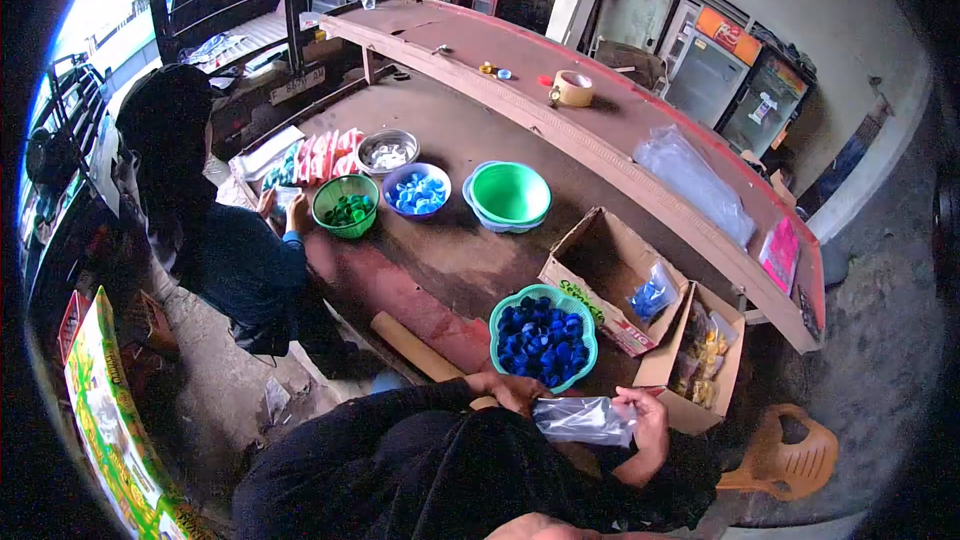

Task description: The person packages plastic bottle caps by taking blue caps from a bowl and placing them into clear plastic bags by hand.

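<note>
Between my two hands is a clear plastic bag [584, 421], held flat near the table's front edge. My left hand [512, 393] is closed on its left end, fingers curled. My right hand [648, 428] pinches the opposite end with thumb and fingers. Whether anything lies inside the bag I cannot tell; it looks flat. Just beyond my hands, a mint-green scalloped basket [494, 338] holds many dark blue plastic caps [545, 340].
Cardboard boxes [562, 262] hold bagged caps to the right. Bowls of green [346, 225], light blue [391, 202] and white pieces stand farther left, near another person [235, 250] handling a small bag. An orange plastic chair [770, 470] is at lower right.
</note>
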Tool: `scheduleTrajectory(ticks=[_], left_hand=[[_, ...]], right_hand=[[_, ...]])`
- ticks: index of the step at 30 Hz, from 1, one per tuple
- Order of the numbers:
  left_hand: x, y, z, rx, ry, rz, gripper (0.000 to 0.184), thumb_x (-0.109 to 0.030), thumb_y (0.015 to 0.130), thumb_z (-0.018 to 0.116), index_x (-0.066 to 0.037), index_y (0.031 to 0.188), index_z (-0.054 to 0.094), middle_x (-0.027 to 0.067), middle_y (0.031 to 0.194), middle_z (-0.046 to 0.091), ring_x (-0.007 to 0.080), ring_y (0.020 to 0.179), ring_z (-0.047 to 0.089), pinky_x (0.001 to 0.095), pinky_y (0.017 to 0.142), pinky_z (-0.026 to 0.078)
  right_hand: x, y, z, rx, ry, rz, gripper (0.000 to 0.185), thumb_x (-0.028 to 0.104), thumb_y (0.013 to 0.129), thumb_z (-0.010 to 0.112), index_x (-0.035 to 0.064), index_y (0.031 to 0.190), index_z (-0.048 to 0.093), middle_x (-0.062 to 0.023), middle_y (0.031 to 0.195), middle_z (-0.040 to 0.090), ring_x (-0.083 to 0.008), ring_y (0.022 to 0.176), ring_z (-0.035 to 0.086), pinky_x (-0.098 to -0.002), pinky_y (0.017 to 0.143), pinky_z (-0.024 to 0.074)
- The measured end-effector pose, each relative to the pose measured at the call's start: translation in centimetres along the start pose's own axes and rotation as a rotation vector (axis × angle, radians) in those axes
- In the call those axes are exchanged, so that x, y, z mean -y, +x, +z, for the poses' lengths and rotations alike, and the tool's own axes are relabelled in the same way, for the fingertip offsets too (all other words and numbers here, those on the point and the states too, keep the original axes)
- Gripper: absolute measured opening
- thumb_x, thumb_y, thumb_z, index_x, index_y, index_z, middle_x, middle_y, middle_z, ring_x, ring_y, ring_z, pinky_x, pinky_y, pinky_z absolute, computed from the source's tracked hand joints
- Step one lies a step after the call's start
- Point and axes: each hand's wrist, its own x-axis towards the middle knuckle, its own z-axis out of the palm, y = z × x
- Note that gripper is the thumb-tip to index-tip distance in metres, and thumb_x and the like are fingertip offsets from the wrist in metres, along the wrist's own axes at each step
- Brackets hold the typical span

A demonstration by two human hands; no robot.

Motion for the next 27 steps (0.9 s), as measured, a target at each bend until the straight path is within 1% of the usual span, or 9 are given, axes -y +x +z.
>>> scheduleTrajectory(ticks=[2, 9, 10, 13, 17, 19, 21, 24, 27], left_hand=[[2.2, 0.9, 0.1, 0.032, -0.031, 0.004, 0.059, -0.017, 0.067, 0.075, 0.0, 0.119, 0.051, 0.0066, 0.106, 0.062, 0.0131, 0.091, 0.055, 0.0304, 0.077, 0.046], [2.4, 0.2, -0.2, 0.05, -0.244, 0.063, 0.056, -0.013, 0.065, 0.075, -0.001, 0.114, 0.053, 0.0051, 0.103, 0.063, 0.0121, 0.09, 0.055, 0.0293, 0.077, 0.046], [3.8, 0.8, 0.1, 0.02, -0.293, 0.186, 0.055, -0.013, 0.064, 0.075, -0.001, 0.113, 0.054, 0.0045, 0.099, 0.063, 0.0123, 0.089, 0.056, 0.0288, 0.076, 0.047], [3.6, 0.6, -0.2, 0.047, -0.253, 0.024, 0.056, -0.012, 0.063, 0.075, -0.002, 0.114, 0.054, 0.0035, 0.097, 0.064, 0.0132, 0.087, 0.057, 0.0294, 0.075, 0.048], [7.9, 1.6, 0.0, 0.056, -0.295, 0.314, 0.054, -0.014, 0.063, 0.078, -0.004, 0.112, 0.056, 0.0027, 0.096, 0.064, 0.0123, 0.084, 0.058, 0.0284, 0.072, 0.049], [5.2, 0.3, -0.6, 0.058, -0.356, 0.176, 0.053, -0.013, 0.065, 0.077, -0.004, 0.112, 0.055, 0.0023, 0.096, 0.064, 0.0114, 0.085, 0.057, 0.0276, 0.073, 0.048], [5.2, -1.0, -1.5, 0.059, -0.312, 0.177, 0.053, -0.012, 0.067, 0.076, -0.002, 0.114, 0.054, 0.0013, 0.095, 0.063, 0.0107, 0.085, 0.056, 0.0275, 0.074, 0.048], [5.3, -3.0, -1.5, -0.093, -0.281, 0.015, 0.055, -0.015, 0.067, 0.079, -0.001, 0.114, 0.054, 0.0007, 0.094, 0.063, 0.01, 0.084, 0.055, 0.0272, 0.073, 0.048], [6.8, -4.3, -1.4, -0.195, -0.36, -0.021, 0.059, -0.017, 0.064, 0.081, -0.001, 0.114, 0.054, 0.001, 0.093, 0.063, 0.0107, 0.083, 0.056, 0.0272, 0.073, 0.048]], right_hand=[[1.2, 1.2, 1.1, -0.127, -0.087, -0.066, 0.012, -0.001, 0.075, 0.06, -0.0006, 0.087, 0.064, -0.0052, 0.078, 0.061, -0.0124, 0.072, 0.059, -0.0243, 0.07, 0.0467], [2.1, 2.5, 0.2, -0.181, 0.012, -0.072, 0.012, -0.008, 0.073, 0.064, -0.0009, 0.082, 0.06, -0.0046, 0.077, 0.058, -0.0125, 0.069, 0.059, -0.0232, 0.066, 0.0482], [2.8, 2.7, 0.3, -0.195, 0.011, -0.055, 0.014, -0.009, 0.07, 0.062, 0.0015, 0.076, 0.056, -0.0044, 0.073, 0.059, -0.01, 0.066, 0.056, -0.0229, 0.063, 0.0459], [3.9, 3.0, -0.4, -0.22, -0.039, -0.025, 0.014, -0.009, 0.071, 0.062, 0.0016, 0.077, 0.056, -0.0042, 0.073, 0.059, -0.0093, 0.065, 0.055, -0.0224, 0.063, 0.046], [4.4, 3.4, -2.0, -0.206, -0.071, -0.086, 0.013, -0.008, 0.072, 0.063, 0.0012, 0.079, 0.056, -0.0025, 0.072, 0.058, -0.0086, 0.065, 0.055, -0.0216, 0.062, 0.0458], [4.8, 3.8, -2.5, -0.219, -0.075, -0.125, 0.015, -0.007, 0.072, 0.065, 0.0012, 0.082, 0.057, -0.0015, 0.072, 0.057, -0.0083, 0.065, 0.054, -0.0216, 0.062, 0.0455], [5.2, 4.4, -3.2, -0.448, -0.066, -0.177, 0.017, -0.006, 0.072, 0.066, 0.0013, 0.085, 0.058, -0.0004, 0.072, 0.056, -0.0074, 0.065, 0.053, -0.0197, 0.062, 0.0438], [6.3, 4.9, -2.7, -0.336, -0.151, -0.235, 0.018, 0.013, 0.078, 0.067, 0.0012, 0.089, 0.058, -0.0014, 0.086, 0.055, -0.0079, 0.078, 0.051, -0.0203, 0.07, 0.0402], [7.3, 6.1, 0.1, 0.041, -0.378, -0.316, 0.051, 0.041, 0.07, 0.073, 0.004, 0.102, 0.058, -0.0048, 0.104, 0.054, -0.015, 0.095, 0.051, -0.026, 0.079, 0.0394]])
